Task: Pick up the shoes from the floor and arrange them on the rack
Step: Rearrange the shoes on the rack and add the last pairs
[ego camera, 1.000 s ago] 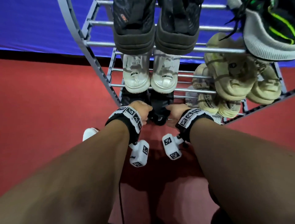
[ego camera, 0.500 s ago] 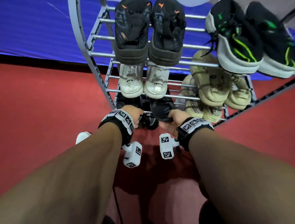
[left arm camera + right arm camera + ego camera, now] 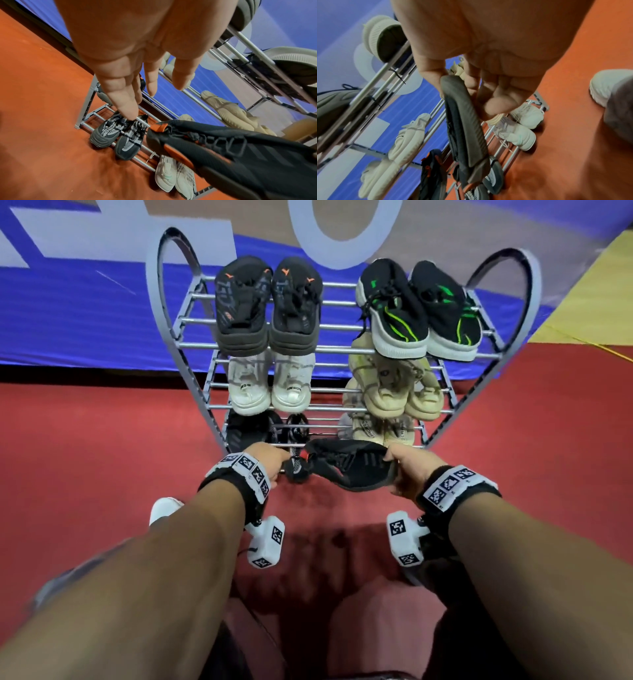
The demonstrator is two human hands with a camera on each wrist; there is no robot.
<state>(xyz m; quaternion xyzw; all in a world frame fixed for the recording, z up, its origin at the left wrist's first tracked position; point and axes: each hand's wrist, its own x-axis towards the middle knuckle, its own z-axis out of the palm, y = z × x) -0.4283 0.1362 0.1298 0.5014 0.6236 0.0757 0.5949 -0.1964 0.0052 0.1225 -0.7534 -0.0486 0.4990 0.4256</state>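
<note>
A grey metal shoe rack with three shelves stands on the red floor against a blue banner. My right hand grips a black shoe with orange trim by one end, holding it sideways in the air in front of the bottom shelf. The right wrist view shows my fingers curled round its sole. My left hand holds nothing, its fingers straight above a black-and-grey patterned pair on the bottom shelf's left side. The held shoe hangs to the right of that pair.
The top shelf carries a black pair and a black-green pair. On the middle shelf are a white pair and a beige pair. A pale pair sits bottom right. My white-shod foot stands at the left.
My view has pulled back from the rack. The right hand has drawn the black shoe out to the right and turned it sideways. The left hand has let go and opened.
</note>
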